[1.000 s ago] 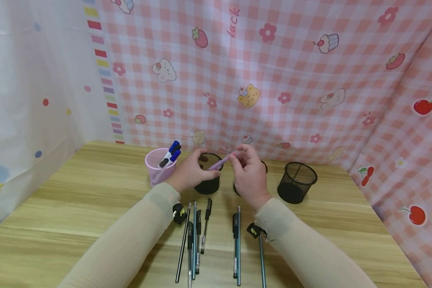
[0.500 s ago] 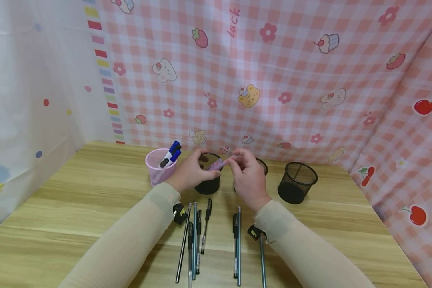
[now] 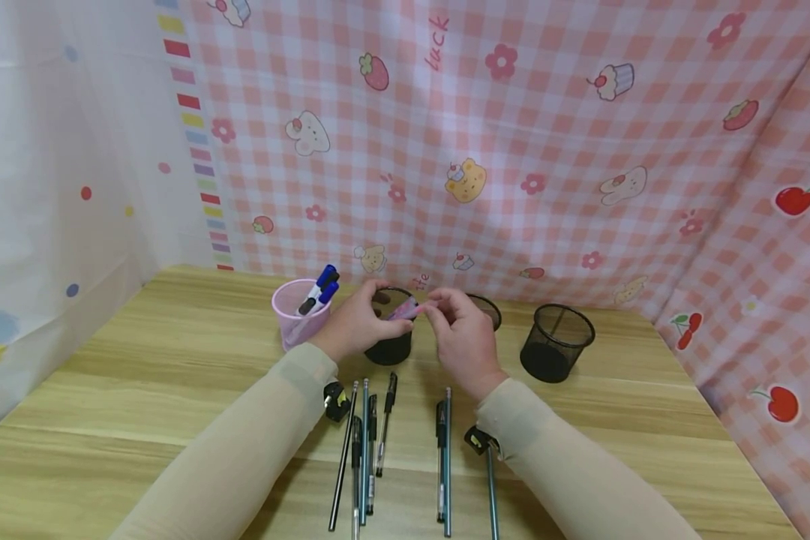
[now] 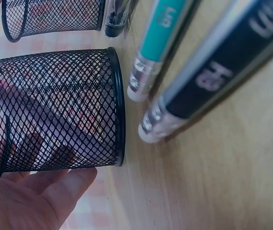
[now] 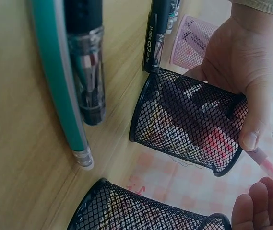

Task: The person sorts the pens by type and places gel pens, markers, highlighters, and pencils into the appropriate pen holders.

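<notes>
My left hand (image 3: 361, 324) holds a black mesh pen cup (image 3: 390, 351) near its rim, thumb in front and fingers at the far side. A slim pink-purple pen-like stick (image 3: 405, 308) slants into this cup; its exact kind is unclear. The thumb and fingers of my right hand (image 3: 471, 341) pinch the stick's pink upper end. Through the mesh in the left wrist view, the stick (image 4: 45, 115) lies diagonally inside the cup. In the right wrist view, its pink end (image 5: 266, 163) sticks out past my left thumb.
A pink mesh cup (image 3: 300, 330) with several markers (image 3: 320, 292) stands left. Another black mesh cup (image 3: 487, 309) is partly behind my right hand; a third (image 3: 557, 345) stands farther right. Several pencils (image 3: 343, 457) and black gel pens (image 3: 440, 457) lie in front on the wooden table (image 3: 196, 360).
My right hand has come slightly lower and left, and the stick has slid deeper into the black mesh cup. My left hand has stayed put.
</notes>
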`<state>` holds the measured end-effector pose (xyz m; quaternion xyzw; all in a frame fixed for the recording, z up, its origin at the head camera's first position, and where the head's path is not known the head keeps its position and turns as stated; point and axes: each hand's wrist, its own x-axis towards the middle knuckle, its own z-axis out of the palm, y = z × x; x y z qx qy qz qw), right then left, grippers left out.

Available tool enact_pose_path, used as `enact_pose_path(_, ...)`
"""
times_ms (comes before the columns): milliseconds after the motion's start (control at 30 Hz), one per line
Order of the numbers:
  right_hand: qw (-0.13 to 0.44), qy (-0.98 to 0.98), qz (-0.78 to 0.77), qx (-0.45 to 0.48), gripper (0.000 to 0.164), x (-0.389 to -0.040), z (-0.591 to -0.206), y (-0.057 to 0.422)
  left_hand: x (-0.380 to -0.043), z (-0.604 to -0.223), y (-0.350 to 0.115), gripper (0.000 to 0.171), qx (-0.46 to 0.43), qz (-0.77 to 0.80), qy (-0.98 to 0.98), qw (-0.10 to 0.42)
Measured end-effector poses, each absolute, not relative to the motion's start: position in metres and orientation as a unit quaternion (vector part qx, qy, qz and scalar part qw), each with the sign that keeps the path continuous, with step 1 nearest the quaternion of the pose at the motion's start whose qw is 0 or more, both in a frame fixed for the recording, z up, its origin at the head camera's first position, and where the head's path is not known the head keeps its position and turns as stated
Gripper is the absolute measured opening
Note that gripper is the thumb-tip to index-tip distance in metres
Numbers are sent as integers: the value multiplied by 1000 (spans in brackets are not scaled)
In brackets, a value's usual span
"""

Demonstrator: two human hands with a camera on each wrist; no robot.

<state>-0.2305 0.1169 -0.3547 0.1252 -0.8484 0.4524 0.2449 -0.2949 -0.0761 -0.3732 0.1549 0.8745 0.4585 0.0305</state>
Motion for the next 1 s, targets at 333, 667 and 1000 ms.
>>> enact_pose_path(333, 226, -862, 438, 117, 19, -229, -355, 115, -295, -375, -76, 94, 156, 456, 876, 27)
enact_pose_path(667, 197, -875, 431, 95, 20, -228, -353, 112, -296, -375, -77, 95, 159, 459, 874, 23)
enact_pose_path(1000, 168, -891, 414, 82, 23, -229, -353, 111, -295, -375, -76, 88, 157, 459, 874, 19)
